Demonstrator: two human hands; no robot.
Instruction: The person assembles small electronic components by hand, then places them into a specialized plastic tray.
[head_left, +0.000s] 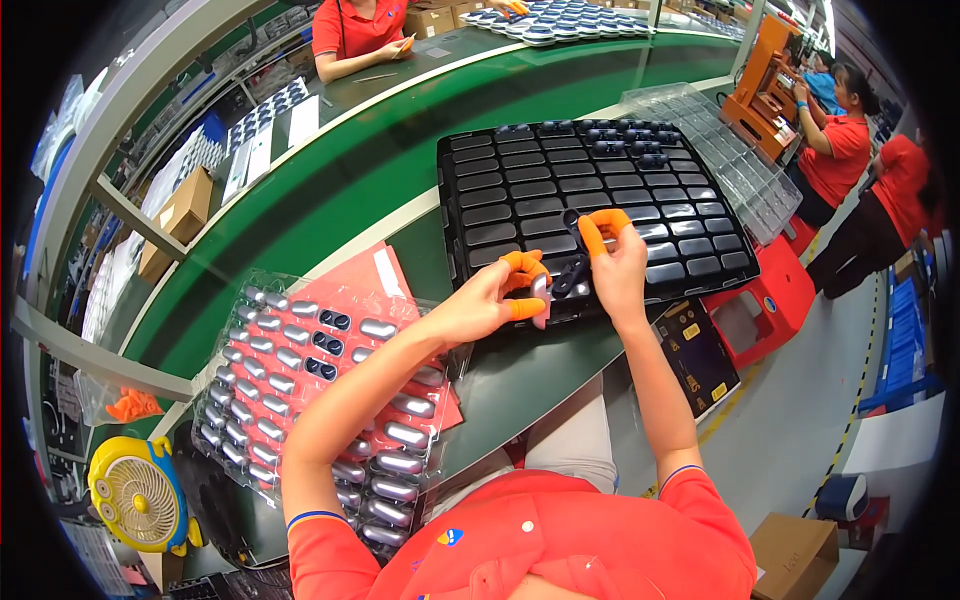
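My left hand, with orange finger cots, pinches a small silver rounded shell at the near edge of a black compartment tray. Close beside it, my right hand, also in orange finger cots, has thumb and finger closed on a small dark oval-ended piece. Another dark part shows between the hands; whether it joins that piece I cannot tell. Both hands are over the tray's front rows. Left of my left forearm, a clear blister tray holds rows of silver oval shells and a few dark twin-lobed inserts.
A green conveyor belt curves beyond the workbench. An empty clear tray lies right of the black tray, above a red stool. A yellow fan stands at left. Other people in red work across the belt and at right.
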